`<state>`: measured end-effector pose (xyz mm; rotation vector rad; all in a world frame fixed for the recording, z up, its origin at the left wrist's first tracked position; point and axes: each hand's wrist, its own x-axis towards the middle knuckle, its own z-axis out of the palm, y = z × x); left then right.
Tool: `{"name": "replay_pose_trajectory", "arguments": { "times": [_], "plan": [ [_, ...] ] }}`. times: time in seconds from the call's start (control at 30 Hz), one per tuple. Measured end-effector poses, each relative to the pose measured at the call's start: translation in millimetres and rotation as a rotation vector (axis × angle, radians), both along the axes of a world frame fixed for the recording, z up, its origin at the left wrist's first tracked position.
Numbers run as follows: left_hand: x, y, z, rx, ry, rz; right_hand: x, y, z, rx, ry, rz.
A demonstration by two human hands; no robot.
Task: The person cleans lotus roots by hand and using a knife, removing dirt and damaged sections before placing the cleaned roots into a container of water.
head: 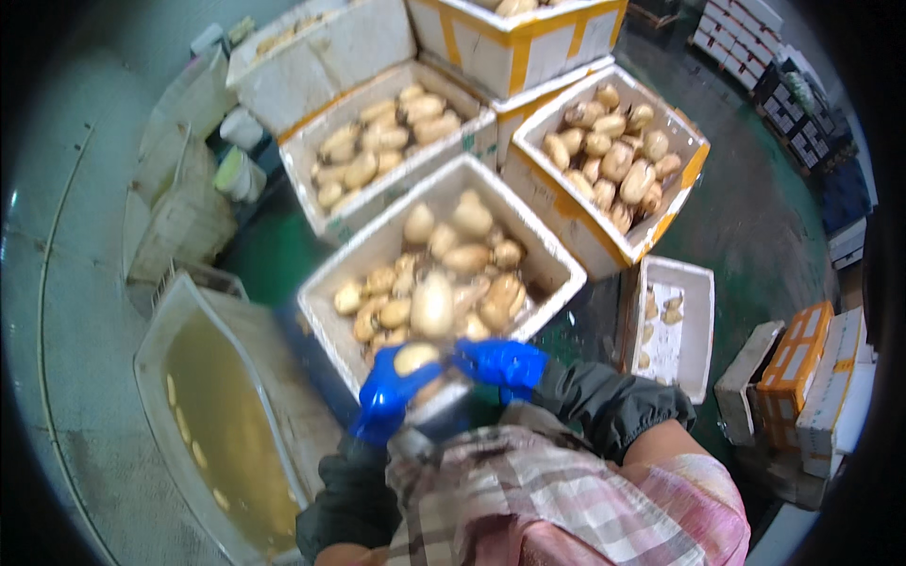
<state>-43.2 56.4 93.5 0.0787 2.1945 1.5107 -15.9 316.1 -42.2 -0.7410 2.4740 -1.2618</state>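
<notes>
Over the near edge of a white foam box [432, 175], both hands are in blue rubber gloves. My left hand [389, 389] grips a pale, rounded root piece [416, 359], which looks like a lotus root segment. My right hand [499, 362] is close beside it on the right, its fingers curled toward the piece. A small dark shape lies between the two hands, too blurred to identify, so whether the right hand holds a tool is not clear. Inside the box, more lotus root segments [432, 304] are heaped, some brownish and some paler.
Foam boxes of roots stand behind, one at back left [311, 205] and one at right with yellow tape [566, 212]. A low white box [697, 332] sits at right. To the left, a large tub [233, 339] holds murky water with several floating pale pieces. Stacked boxes [796, 375] line the far right.
</notes>
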Motion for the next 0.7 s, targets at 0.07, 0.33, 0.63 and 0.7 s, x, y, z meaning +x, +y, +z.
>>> {"name": "replay_pose_trajectory", "arguments": {
  "times": [0.07,0.33,0.63,0.7],
  "plan": [
    [1,-12,-42,-0.083,0.303,-0.114,3,2,-38,-0.097,0.157,0.003],
    [-14,-30,-65,-0.212,0.693,-0.246,-12,-12,27,-0.112,-0.473,-0.216],
    [-21,-25,-66,-0.057,0.238,0.052,-26,-12,50,-0.444,-0.833,-0.178],
    [-25,-24,-63,-0.030,0.218,0.065,-33,-12,39,-0.498,-0.795,-0.168]
  ]
}}
